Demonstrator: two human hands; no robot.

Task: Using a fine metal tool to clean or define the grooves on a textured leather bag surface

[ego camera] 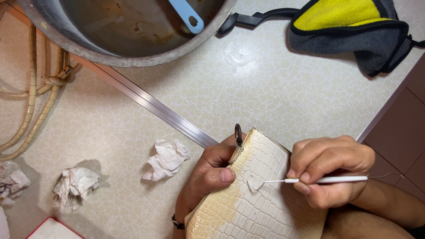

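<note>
The left hand (208,177) grips the cream, crocodile-embossed leather bag (252,199) from behind, thumb pressed flat on its front, holding it upright on the person's lap at the lower edge of the view. The right hand (327,170) pinches a thin white-handled pick with a bent metal hook (305,180), fingers clenched round the handle, the hook tip touching the bag's scaled face just beside the left thumb.

That sharp hook looks likely to scratch or snag the glossy embossed surface if it skids across the ridges, and a slip toward the thumb could prick it. The bag's skin is shiny and bumpy, with a yellower stain band running down it, and a dark metal ring (238,134) sits at its top corner.

On the pale crackle-patterned floor (248,84) lie crumpled white tissues (167,159), soft and creased. Further off sit a dull round metal basin (128,31) and a yellow-and-grey cloth (354,26).
</note>
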